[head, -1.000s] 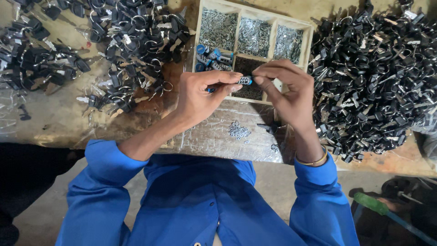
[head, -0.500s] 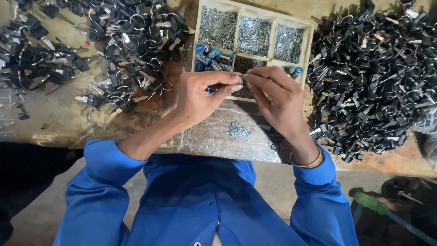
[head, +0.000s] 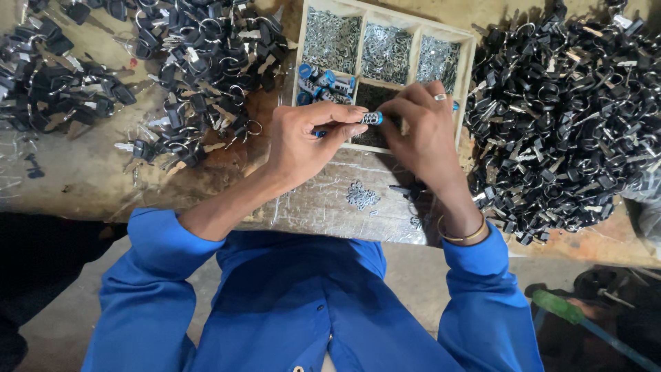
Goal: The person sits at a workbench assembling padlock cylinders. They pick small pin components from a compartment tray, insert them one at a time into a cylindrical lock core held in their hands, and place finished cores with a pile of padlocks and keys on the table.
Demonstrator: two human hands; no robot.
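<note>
Small lock cylinder (head: 372, 118) pinched between left hand (head: 303, 141) and right hand (head: 421, 131), above tray (head: 468, 76)

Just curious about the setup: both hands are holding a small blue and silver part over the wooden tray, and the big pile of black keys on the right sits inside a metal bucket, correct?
Not quite. The head view shows the pile of black keys lying loose on the workbench, not in a bucket. The rest holds: the left hand and right hand hold the small blue and silver part over the wooden tray.
</note>
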